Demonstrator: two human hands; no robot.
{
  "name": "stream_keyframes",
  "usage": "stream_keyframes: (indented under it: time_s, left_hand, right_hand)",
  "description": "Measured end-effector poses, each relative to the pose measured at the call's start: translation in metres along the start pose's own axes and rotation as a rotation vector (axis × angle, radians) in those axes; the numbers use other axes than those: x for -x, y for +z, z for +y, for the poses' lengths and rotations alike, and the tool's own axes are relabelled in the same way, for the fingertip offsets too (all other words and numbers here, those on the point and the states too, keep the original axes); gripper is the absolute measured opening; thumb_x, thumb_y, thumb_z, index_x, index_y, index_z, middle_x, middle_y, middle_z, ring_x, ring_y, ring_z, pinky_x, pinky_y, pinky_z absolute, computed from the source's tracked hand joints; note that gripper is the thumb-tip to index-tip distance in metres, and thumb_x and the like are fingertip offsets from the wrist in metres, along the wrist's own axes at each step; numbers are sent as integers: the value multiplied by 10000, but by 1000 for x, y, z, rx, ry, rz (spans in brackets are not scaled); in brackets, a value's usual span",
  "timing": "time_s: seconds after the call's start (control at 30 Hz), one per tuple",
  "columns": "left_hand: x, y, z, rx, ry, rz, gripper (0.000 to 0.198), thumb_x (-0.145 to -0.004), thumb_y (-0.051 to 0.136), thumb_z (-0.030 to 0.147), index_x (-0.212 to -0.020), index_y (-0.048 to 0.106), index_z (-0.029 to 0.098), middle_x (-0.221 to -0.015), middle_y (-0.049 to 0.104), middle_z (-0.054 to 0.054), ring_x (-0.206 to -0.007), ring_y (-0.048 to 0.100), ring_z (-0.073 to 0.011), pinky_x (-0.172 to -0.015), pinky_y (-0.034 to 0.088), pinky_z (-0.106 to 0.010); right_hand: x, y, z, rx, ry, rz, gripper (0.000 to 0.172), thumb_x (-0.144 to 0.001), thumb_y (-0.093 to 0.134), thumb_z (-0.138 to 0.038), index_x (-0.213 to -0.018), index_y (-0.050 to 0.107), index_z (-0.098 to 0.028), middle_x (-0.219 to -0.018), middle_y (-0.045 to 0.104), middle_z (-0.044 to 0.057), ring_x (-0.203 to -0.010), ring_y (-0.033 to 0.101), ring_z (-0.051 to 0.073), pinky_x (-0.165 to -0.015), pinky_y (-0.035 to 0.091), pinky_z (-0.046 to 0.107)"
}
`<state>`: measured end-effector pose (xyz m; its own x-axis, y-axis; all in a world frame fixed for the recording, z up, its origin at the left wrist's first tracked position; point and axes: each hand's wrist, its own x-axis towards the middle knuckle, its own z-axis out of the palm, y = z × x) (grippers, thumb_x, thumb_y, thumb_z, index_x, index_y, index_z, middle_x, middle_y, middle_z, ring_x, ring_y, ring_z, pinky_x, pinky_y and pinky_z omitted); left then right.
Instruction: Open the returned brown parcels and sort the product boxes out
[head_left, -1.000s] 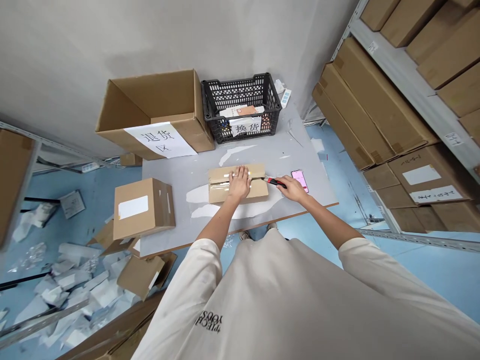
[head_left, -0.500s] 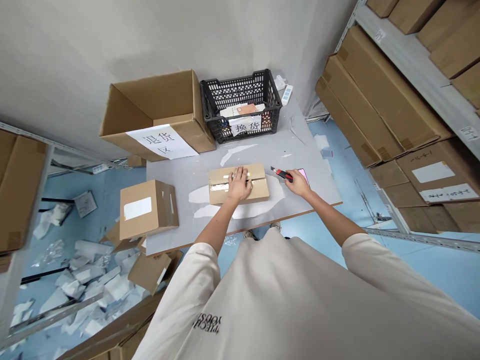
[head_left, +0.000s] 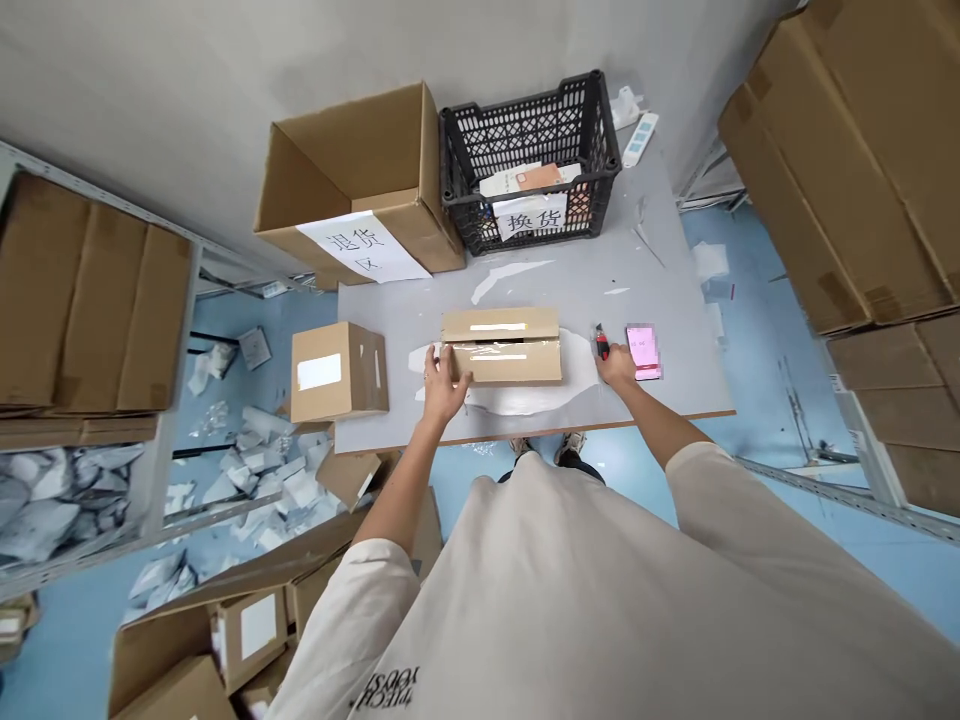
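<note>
A flat cardboard box [head_left: 517,364] lies on the table in front of me, its top flaps parted by a narrow gap with torn clear tape along it. My left hand [head_left: 445,390] rests at the box's left end, fingers spread and touching its near left corner. To the right of the box, my right hand [head_left: 617,367] is closed around a red and black box cutter [head_left: 601,343], which points away from me over the tabletop. A phone with a pink screen [head_left: 642,351] lies just right of that hand. White paper [head_left: 577,370] spreads beneath the box.
At the table's [head_left: 405,300] back stand a large open carton [head_left: 345,150] with a paper sign and a black plastic crate [head_left: 529,120] holding small packages. A closed carton [head_left: 322,375] sits at the left edge. Shelves with cartons [head_left: 840,150] flank both sides.
My left hand has slid from the top of the box to its left end. The box cutter has turned from pointing left to pointing away from me. The camera view has shifted.
</note>
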<state>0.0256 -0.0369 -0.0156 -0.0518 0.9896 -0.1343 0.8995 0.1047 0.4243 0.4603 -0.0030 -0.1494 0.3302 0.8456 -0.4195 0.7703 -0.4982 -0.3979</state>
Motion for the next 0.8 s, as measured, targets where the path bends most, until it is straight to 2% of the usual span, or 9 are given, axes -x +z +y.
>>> stream_keyframes:
  time_s: [0.1, 0.2, 0.3, 0.4, 0.47, 0.57, 0.67, 0.8]
  left_hand:
    - [4, 5, -9, 101, 4, 7, 811, -1012, 658, 476, -1742, 385, 248, -1780, 345, -207, -1629, 429, -418, -1299, 456, -615]
    - [3, 7, -11, 134, 1, 29, 812, -961, 727, 465, -1695, 455, 245, -1709, 426, -202, -1591, 449, -450, -1282, 464, -646]
    - [1, 6, -12, 157, -1, 27, 768, -969, 721, 474, -1659, 483, 235, -1652, 490, -204, -1549, 490, -441, -1277, 463, -642]
    - [-3, 5, -13, 198, 10, 41, 743, -1003, 662, 449, -1668, 441, 202, -1615, 536, -218, -1524, 517, -415, -1267, 468, -619]
    - [-5, 7, -13, 197, 17, 77, 732, -992, 656, 415, -1655, 443, 189, -1596, 557, -222, -1513, 521, -415, -1263, 461, -622]
    - [-8, 12, -13, 176, 59, 124, 648, -970, 657, 357, -1579, 526, 182, -1557, 582, -219, -1500, 530, -412, -1270, 448, -608]
    - [-9, 19, -14, 162, 116, 118, 548, -986, 640, 337, -1509, 604, 175, -1548, 591, -221, -1486, 543, -405, -1264, 455, -573]
    - [-7, 24, -15, 145, 137, 101, 465, -1030, 616, 353, -1467, 666, 201, -1594, 583, -206, -1472, 543, -412, -1226, 476, -573]
  right_hand:
    - [0, 5, 0, 53, 9, 13, 456, -1001, 710, -398, -1347, 683, -102, -1397, 675, 308, -1278, 680, 418, -1030, 558, 482]
    - [5, 0, -10, 73, -15, 56, 466, -1019, 646, -378, -1381, 652, -86, -1449, 654, 312, -1333, 638, 440, -1107, 522, 548]
    - [14, -13, -33, -128, -135, 102, 443, -1054, 551, -407, -1379, 665, -128, -1391, 699, 262, -1290, 664, 396, -1123, 528, 537]
    - [30, -30, -62, -417, -275, 70, 465, -1052, 525, -469, -1402, 663, -197, -1256, 770, 167, -1144, 724, 330, -1067, 575, 496]
    - [43, -40, -80, -511, -331, 57, 460, -1032, 548, -491, -1399, 660, -238, -1198, 794, 120, -1120, 736, 307, -1070, 579, 492]
    - [59, -54, -101, -569, -399, 12, 482, -1021, 566, -516, -1434, 628, -277, -1156, 808, 77, -1117, 750, 283, -1104, 576, 499]
    - [62, -69, -117, -591, -456, 19, 544, -1035, 555, -543, -1508, 578, -273, -1258, 799, 98, -1199, 744, 277, -1141, 571, 493]
    - [47, -88, -140, -482, -604, 44, 619, -1054, 529, -537, -1600, 539, -246, -1585, 667, 161, -1436, 646, 316, -1206, 537, 519]
